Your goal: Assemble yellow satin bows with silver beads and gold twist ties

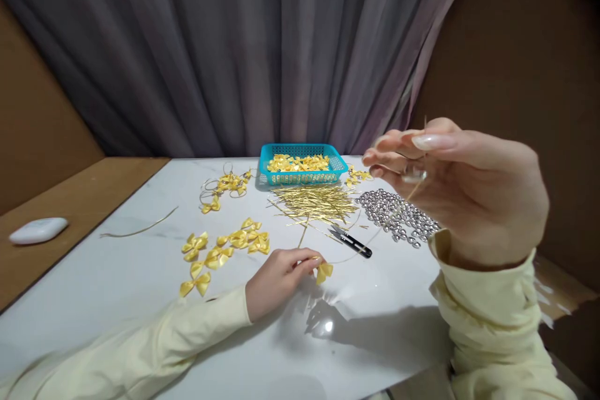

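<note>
Low over the white table, my left hand (287, 276) pinches a yellow ribbon bow (324, 272) between thumb and fingertips. My right hand (462, 181) is raised at the right, its thumb and forefinger closed on a thin needle (425, 122). A fine thread (370, 242) runs from the bow up towards the right hand. Something small and clear (414, 173) shows below the right fingertips; what it is I cannot make out. Several yellow bows (240, 238) lie left of my left hand. Black-handled snips (352, 242) rest between the hands.
A blue basket (304, 179) of yellow bows stands at the back. Gold strips (316, 201) lie before it, silver beads (394, 212) to their right. Bows with looped cords (229, 184) are at the back left, a single cord (140, 229) farther left. A white object (38, 230) sits at far left.
</note>
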